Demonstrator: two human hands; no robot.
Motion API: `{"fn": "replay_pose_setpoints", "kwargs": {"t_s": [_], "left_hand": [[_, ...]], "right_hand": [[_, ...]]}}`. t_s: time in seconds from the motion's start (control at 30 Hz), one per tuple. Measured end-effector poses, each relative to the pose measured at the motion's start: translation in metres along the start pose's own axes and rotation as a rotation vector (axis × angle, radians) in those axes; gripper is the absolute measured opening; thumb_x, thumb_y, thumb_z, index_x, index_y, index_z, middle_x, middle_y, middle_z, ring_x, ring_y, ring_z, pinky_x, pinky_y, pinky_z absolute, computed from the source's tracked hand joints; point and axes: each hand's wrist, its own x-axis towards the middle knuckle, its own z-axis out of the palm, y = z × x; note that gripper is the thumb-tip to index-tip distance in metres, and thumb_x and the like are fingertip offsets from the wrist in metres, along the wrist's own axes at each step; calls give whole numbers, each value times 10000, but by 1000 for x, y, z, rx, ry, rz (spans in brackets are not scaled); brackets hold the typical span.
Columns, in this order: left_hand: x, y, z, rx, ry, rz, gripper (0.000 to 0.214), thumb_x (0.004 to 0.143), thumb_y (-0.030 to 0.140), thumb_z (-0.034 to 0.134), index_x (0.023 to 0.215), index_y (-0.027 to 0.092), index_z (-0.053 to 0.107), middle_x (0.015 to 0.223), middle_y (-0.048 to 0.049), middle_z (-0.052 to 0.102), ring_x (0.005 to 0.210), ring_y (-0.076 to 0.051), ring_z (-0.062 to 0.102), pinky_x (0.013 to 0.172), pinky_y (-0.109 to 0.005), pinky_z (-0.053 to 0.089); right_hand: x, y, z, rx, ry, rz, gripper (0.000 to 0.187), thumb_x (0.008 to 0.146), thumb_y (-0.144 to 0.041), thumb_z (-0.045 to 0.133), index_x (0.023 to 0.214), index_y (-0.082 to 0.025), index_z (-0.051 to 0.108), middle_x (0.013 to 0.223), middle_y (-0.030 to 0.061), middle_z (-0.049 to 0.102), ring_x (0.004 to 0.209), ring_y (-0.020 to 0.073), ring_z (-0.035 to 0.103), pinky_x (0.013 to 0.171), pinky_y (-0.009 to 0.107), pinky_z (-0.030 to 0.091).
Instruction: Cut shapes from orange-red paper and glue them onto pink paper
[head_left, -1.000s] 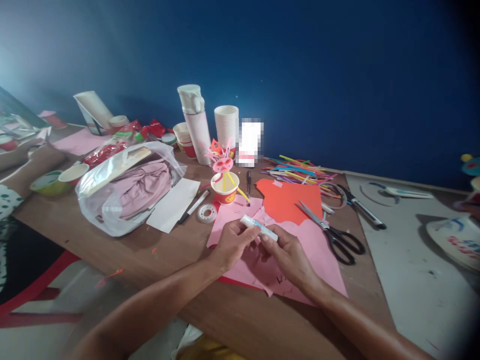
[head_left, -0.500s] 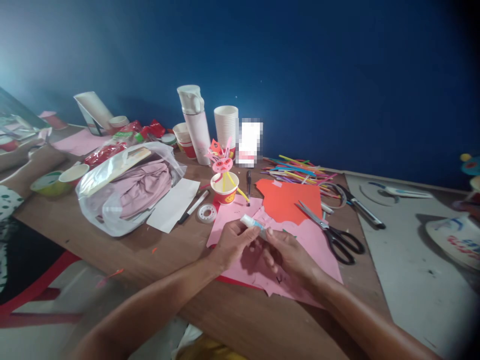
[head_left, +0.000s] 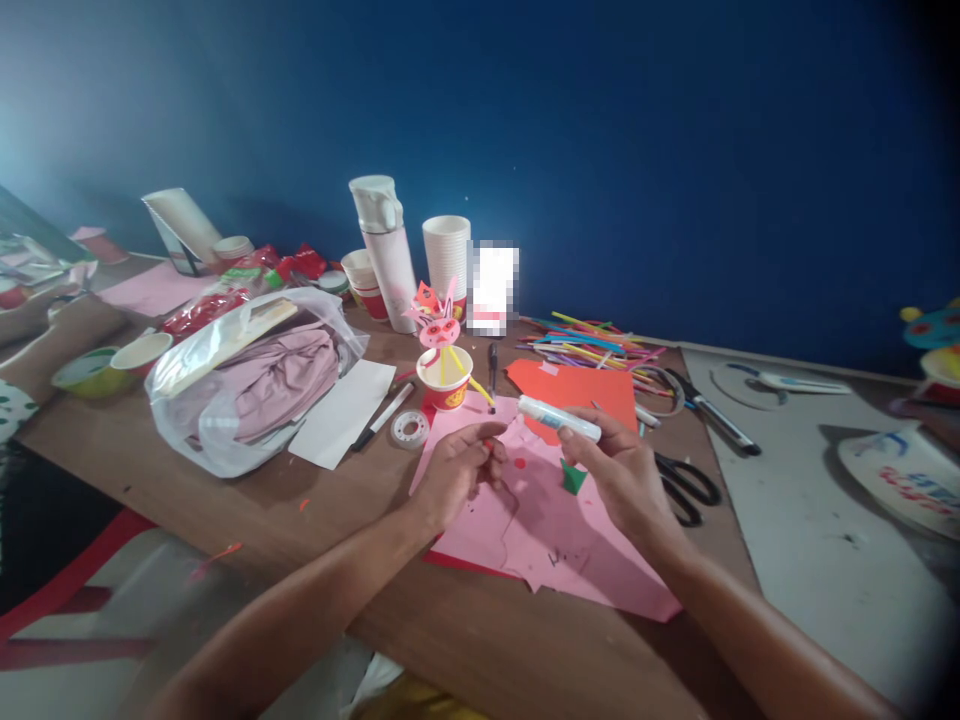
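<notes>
Ok so the left hand (head_left: 459, 475) just let go of the tube (head_left: 559, 418). Right hand's (head_left: 611, 460) got it clamped solo above the pink paper (head_left: 487, 540). Left's curled over the paper, can't tell if it's pinching anything.

pink paper (head_left: 540, 525) on brown table (head_left: 450, 630)
</notes>
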Motion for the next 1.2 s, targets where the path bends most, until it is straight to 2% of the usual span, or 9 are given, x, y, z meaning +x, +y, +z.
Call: {"fn": "replay_pose_setpoints", "kwargs": {"t_s": [0.1,0.2,0.33,0.43,0.6,0.8,0.9,1.0,1.2], "left_hand": [[0,0,-1,38,22,-5,295,704,140,545,999,122,552,751,-32,639,530,-84,571,423,-169,370],[0,-1,-1,8,21,-8,317,705,152,584,1015,119,526,838,-85,670,640,-150,642,512,-221,463],[-2,0,0,-23,52,-10,213,722,173,607,913,107,539,840,-104,683,759,-203,667,643,-294,514],[-3,1,0,-15,63,-8,178,716,187,627,856,107,552,810,-99,689,750,-209,669,630,-292,511],[0,0,-3,0,120,6,224,723,255,645,877,109,576,782,-86,690,677,-178,662,611,-275,501],[1,1,-2,11,127,24,250,712,263,651,901,109,596,728,-71,683,662,-161,651,629,-267,492],[0,2,1,17,153,27,246,701,241,655,901,114,588,704,-49,671,637,-151,643,606,-255,486],[0,3,3,37,188,37,249,702,231,649,913,120,577,685,-32,660,620,-146,638,597,-259,487],[0,1,1,40,170,45,171,670,226,672,777,109,608,676,-39,654,636,-147,635,630,-270,485]], "right_hand": [[0,0,0,-70,-9,-67,286,745,-361,634,974,-190,635,697,-2,589,577,114,514,498,226,421],[-2,4,3,-134,-11,-154,275,743,-316,636,985,-186,638,843,33,646,682,144,569,570,247,459],[-5,7,3,-239,-23,-225,297,761,-313,619,1024,-175,624,943,61,663,753,172,600,603,265,485],[-6,6,3,-298,-24,-252,286,772,-320,607,1017,-174,627,944,62,670,764,178,612,628,275,497],[-9,0,3,-389,-38,-348,220,779,-309,597,957,-189,645,895,47,682,763,181,621,654,279,498],[-13,-6,5,-550,-53,-449,181,782,-267,578,946,-210,629,864,39,695,686,166,624,530,246,482],[-14,-4,6,-650,-59,-555,187,787,-246,564,960,-204,619,860,40,698,640,156,616,553,261,480],[-14,-1,6,-730,-62,-677,193,802,-269,560,966,-185,616,848,52,698,688,178,626,627,294,475],[-13,-1,6,-790,-50,-834,173,823,-268,545,942,-164,615,759,59,679,668,183,611,628,306,446]]}}
